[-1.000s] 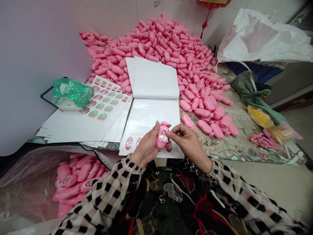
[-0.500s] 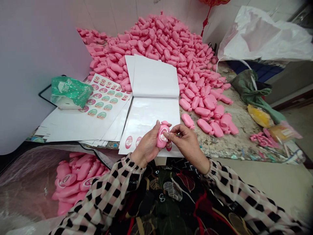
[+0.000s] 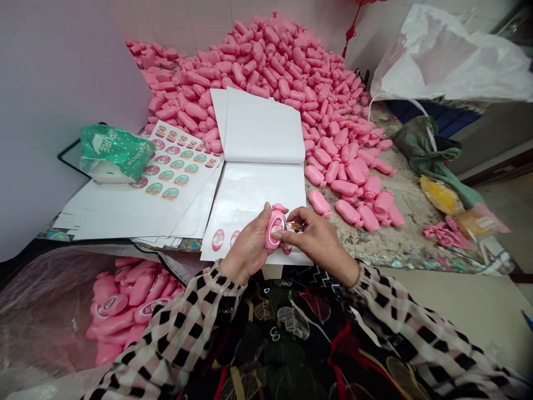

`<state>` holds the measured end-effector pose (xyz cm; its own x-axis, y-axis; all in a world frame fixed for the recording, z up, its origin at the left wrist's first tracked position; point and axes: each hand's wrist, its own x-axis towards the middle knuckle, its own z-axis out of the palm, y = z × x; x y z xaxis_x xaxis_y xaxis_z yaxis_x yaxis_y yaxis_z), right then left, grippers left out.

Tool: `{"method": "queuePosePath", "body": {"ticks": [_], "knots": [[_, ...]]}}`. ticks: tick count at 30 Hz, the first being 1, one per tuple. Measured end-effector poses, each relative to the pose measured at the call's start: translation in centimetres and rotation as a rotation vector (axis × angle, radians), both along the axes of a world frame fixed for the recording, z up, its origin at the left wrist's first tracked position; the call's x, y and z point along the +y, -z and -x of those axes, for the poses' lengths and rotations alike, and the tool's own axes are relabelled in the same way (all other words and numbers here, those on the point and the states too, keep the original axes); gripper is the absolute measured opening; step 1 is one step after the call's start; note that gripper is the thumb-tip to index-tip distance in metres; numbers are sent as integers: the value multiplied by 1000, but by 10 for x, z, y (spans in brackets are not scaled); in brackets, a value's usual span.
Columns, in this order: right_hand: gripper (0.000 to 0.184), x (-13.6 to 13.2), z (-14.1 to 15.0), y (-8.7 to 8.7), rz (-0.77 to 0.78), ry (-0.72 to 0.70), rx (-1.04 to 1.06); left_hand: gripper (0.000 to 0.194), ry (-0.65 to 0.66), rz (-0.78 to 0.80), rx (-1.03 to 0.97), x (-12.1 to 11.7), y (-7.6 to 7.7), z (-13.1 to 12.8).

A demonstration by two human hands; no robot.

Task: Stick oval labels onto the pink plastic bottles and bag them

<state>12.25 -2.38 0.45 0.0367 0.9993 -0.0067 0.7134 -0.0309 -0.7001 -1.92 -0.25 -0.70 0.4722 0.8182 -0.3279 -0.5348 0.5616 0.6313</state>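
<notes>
Upright in my left hand [image 3: 250,244], its fingers wrapped round it, is a small pink plastic bottle [image 3: 276,210]. An oval pink-and-white label [image 3: 275,224] lies on the bottle's front. My right hand [image 3: 322,239] pinches a slim tool with a multicoloured handle [image 3: 295,226]; its exact kind is unclear. The right thumb presses the lower part of the label. Below both hands spreads a white sticker sheet [image 3: 262,191] with a few oval labels [image 3: 218,239] along its near edge, partly covered by my hands.
A large heap of pink bottles [image 3: 270,61] fills the table's back. Printed sticker sheets [image 3: 120,214] lie left under a green tissue pack [image 3: 116,153]. At lower left, a clear bag [image 3: 45,311] holds labelled bottles. A yellow packet [image 3: 439,195] and green cloth [image 3: 416,144] lie right.
My right thumb has moved down and slightly left over the label, and more of the tool's coloured handle shows. My left hand keeps its hold on the bottle. The view has shifted slightly.
</notes>
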Motion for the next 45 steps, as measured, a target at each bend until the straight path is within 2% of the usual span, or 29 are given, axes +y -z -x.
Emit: {"method": "queuePosePath", "body": {"ticks": [3, 8, 14, 17, 19, 22, 25, 31, 34, 37, 39, 42, 45], "knots": [[41, 1, -1, -4, 25, -36, -81, 38, -19, 30, 26, -1, -2, 0], [49, -1, 0, -8, -56, -75, -277, 39, 15, 60, -8, -2, -3, -1], [56, -3, -10, -1, -26, -76, -391, 44, 20, 14, -15, -2, -1, 0], [55, -2, -16, 5, 42, -48, -206, 46, -29, 35, 6, -1, 2, 1], [50, 0, -13, 9, 76, 43, 65, 42, -66, 59, -25, 0, 3, 0], [48, 2, 2, 14, 12, 201, 448, 35, -98, 96, -85, -1, 3, -5], [56, -2, 20, 22, -30, 273, 596, 33, -133, 142, -137, -2, 3, -9], [58, -14, 32, 30, 52, 257, 786, 34, -178, 270, -262, -6, 7, -11], [52, -13, 32, 27, 52, 243, 888, 36, -164, 139, -195, -10, 3, -12], [41, -12, 35, 25, 42, 242, 944, 28, -172, -97, 20, -15, 1, -15], [35, -12, 37, 25, 32, 226, 952, 29, -224, -208, 164, -16, 3, -16], [31, -13, 40, 25, 32, 171, 974, 35, -286, -279, 278, -16, 9, -16], [28, -14, 43, 24, 23, 122, 1011, 38, -321, -274, 308, -14, 12, -14]]}}
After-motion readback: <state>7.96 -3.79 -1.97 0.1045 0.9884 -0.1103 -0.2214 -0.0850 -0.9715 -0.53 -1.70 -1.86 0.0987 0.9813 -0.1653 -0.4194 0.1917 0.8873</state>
